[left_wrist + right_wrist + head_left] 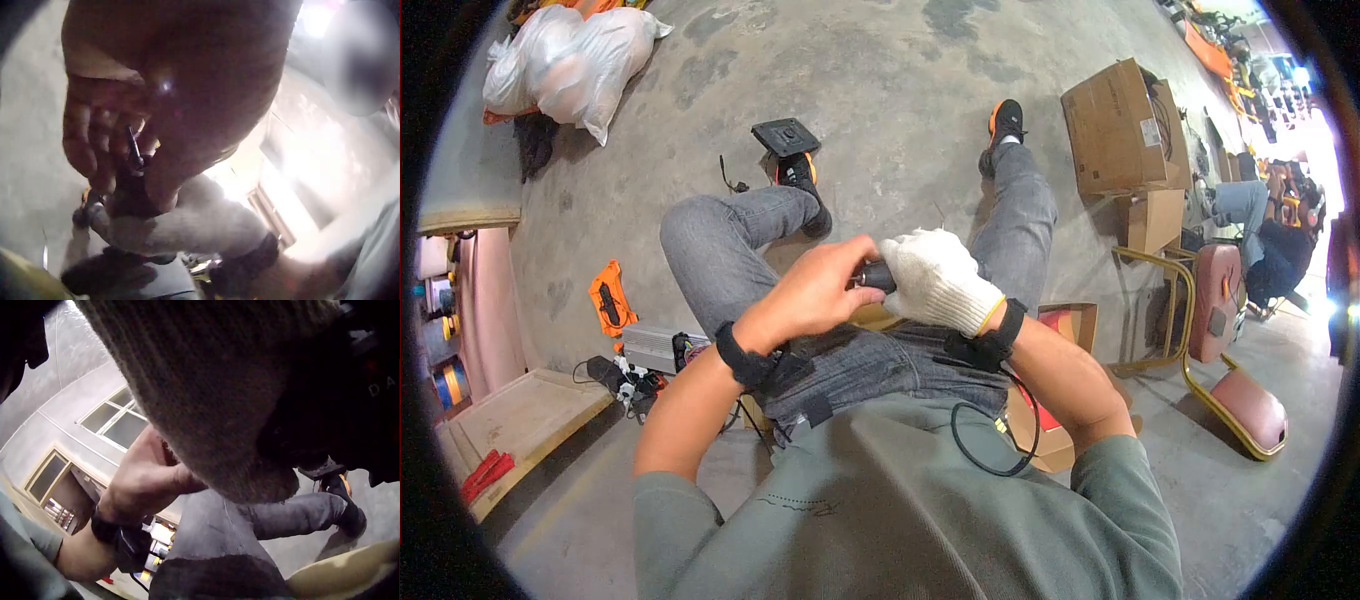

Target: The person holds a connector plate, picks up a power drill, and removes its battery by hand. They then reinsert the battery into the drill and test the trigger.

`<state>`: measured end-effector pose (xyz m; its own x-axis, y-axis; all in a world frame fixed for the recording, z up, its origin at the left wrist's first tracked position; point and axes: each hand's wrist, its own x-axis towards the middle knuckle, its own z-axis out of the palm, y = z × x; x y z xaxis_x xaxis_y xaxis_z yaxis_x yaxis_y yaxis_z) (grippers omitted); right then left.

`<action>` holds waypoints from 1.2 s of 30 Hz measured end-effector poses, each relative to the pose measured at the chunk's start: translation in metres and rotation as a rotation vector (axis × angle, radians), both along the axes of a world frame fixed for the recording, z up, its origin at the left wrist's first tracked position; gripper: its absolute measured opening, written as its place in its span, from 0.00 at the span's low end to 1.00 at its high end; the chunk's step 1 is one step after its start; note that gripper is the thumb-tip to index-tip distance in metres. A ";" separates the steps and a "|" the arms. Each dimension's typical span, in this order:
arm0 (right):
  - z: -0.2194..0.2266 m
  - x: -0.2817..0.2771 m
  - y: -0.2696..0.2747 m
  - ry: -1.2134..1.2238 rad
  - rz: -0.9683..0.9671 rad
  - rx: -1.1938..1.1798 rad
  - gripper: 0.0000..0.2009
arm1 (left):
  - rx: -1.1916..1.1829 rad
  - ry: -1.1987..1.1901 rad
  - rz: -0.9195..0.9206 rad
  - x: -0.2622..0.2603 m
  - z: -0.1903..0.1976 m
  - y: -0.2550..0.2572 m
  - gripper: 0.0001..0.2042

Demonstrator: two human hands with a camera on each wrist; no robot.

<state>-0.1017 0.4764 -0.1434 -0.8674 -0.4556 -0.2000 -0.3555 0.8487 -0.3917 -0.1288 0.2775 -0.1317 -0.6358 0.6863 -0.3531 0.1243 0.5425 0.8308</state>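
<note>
Over the lap, between both hands, a small dark tool (874,275) is being held: the gloved right hand (938,282) is wrapping its fingers around the body, while the bare left hand (820,292) is curling over the front end, fingertips pinching at a thin metal bit (133,147) sticking out of the nose. Tool is looking compact, rigid, probably light enough for one hand; the knit glove should be giving decent friction on the smooth casing. Best hold is the thick body, not the bit, which is slim and likely easy to bend or drop. Legs in grey jeans (730,225) are stretching out on the concrete floor (880,90), cardboard box (1112,125) and chair (1230,330) sitting off to the right.
</note>
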 end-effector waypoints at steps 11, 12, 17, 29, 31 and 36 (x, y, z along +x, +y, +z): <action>-0.001 -0.001 0.002 -0.010 0.003 -0.002 0.18 | -0.044 -0.017 0.048 -0.003 0.005 -0.001 0.19; -0.002 -0.002 0.002 0.010 -0.011 -0.004 0.16 | -0.044 -0.017 0.046 0.000 0.003 -0.001 0.19; -0.005 -0.001 0.005 0.042 -0.053 -0.050 0.14 | -0.076 0.109 0.127 0.007 0.000 0.001 0.18; -0.005 -0.001 0.005 0.030 -0.048 -0.061 0.15 | -0.050 0.137 0.131 0.006 -0.004 -0.001 0.19; 0.003 -0.004 0.002 -0.032 -0.014 0.021 0.17 | -0.130 -0.069 0.113 -0.006 0.005 0.001 0.20; -0.001 -0.001 0.003 0.010 -0.007 -0.032 0.17 | 0.047 0.078 0.043 0.000 -0.005 -0.005 0.21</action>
